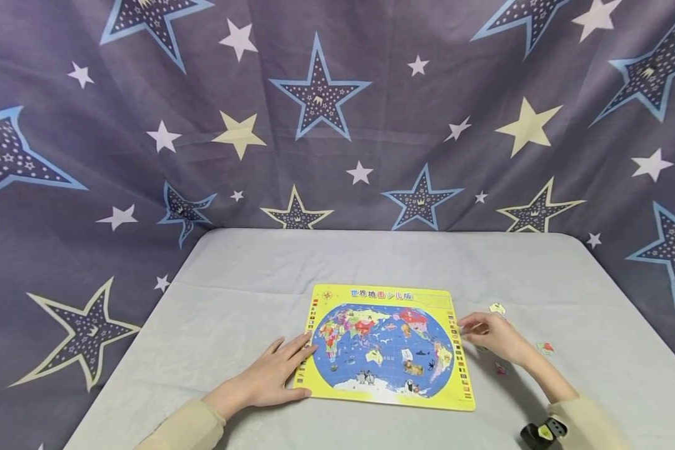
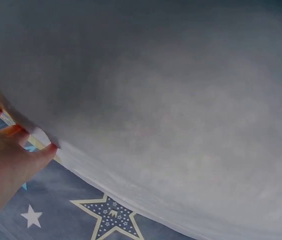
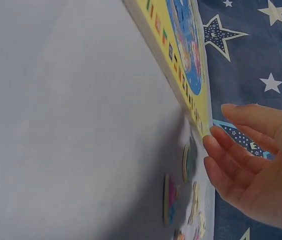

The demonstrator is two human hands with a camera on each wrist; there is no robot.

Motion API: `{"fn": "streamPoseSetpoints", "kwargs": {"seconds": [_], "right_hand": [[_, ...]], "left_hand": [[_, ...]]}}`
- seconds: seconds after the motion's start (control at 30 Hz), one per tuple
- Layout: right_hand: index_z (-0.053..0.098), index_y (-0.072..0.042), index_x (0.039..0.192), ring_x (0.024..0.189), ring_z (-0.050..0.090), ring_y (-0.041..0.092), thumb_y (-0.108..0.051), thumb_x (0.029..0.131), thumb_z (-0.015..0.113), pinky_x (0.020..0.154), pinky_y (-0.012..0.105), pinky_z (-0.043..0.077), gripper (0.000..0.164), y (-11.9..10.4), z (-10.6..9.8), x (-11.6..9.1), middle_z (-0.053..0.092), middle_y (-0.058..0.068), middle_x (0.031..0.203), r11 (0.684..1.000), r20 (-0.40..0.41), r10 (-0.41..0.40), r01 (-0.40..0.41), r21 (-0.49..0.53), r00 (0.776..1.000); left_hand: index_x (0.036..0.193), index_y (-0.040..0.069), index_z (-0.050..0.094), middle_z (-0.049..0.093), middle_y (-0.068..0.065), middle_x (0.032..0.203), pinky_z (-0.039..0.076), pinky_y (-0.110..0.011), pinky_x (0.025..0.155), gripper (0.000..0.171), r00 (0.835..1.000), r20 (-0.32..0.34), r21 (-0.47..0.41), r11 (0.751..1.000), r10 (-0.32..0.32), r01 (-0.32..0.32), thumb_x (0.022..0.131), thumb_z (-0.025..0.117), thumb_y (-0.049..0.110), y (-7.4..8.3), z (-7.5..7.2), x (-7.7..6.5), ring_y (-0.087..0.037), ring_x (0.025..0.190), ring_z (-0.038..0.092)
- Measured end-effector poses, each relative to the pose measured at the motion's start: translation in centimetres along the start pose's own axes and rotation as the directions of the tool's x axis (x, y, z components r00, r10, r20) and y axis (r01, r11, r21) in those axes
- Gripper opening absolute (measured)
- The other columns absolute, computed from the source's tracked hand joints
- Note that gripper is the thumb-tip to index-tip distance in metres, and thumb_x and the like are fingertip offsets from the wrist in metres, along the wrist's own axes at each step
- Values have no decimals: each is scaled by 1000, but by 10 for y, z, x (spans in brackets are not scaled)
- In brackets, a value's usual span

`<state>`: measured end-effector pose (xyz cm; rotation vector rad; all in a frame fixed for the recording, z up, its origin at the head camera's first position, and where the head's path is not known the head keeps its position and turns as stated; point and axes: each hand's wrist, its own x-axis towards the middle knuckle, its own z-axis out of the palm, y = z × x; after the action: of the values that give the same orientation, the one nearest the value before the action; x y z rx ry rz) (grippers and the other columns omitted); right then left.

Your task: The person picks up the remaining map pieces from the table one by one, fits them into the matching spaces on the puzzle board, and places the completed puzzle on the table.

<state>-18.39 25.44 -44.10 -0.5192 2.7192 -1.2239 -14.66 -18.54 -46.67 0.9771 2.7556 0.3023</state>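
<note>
A yellow-bordered world map puzzle board (image 1: 382, 402) lies on the light grey cloth, its blue map showing colourful continents and animals. My left hand (image 1: 272, 375) rests at the board's left edge, fingers stretched over the border and thumb near the lower corner. Just off the right edge is my right hand (image 1: 496, 337), its fingers loosely bent; the right wrist view shows nothing between thumb and fingers. Loose puzzle pieces lie right of the board: a pale one (image 1: 497, 308), a red-and-green one (image 1: 545, 348) and a small pink one (image 1: 500, 369). The hand and forearm hide others.
The cloth-covered table (image 1: 247, 262) reaches back to a dark curtain (image 1: 337, 156) printed with stars. A black wrist device (image 1: 540, 432) sits at the right sleeve. Several pieces (image 3: 169, 200) lie close together below the right hand in the right wrist view.
</note>
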Motion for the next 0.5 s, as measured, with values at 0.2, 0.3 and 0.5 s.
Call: {"fn": "streamPoseSetpoints", "kwargs": {"seconds": [0.2, 0.3, 0.5], "right_hand": [[61, 7, 98, 76, 57, 20, -1, 75, 65, 66, 22, 48, 24, 3, -4, -8, 62, 13, 89, 1000, 16, -17, 18, -18, 1000], [61, 7, 97, 74, 56, 15, -2, 75, 65, 64, 22, 48, 25, 5, -5, -12, 61, 12, 88, 1000, 27, -12, 12, -20, 1000], [63, 5, 96, 68, 50, 5, -4, 74, 67, 59, 20, 44, 24, 11, -7, -17, 59, 7, 84, 999, 37, 2, 0, -47, 999]], "left_hand": [[140, 14, 27, 14, -5, 148, 12, -49, 105, 78, 1000, 0, 3, 1000, -1, 1, 81, 39, 64, 0, 0, 0, -20, 134, 15], [140, 14, 28, 14, -6, 147, 12, -49, 105, 78, 1000, 0, -3, 1000, -1, 1, 81, 40, 64, 0, 0, 0, -20, 134, 15], [140, 15, 27, 14, -6, 147, 12, -49, 105, 78, 1000, 1, 0, 1000, -2, 2, 81, 40, 64, 0, 0, 0, -20, 134, 15]]}}
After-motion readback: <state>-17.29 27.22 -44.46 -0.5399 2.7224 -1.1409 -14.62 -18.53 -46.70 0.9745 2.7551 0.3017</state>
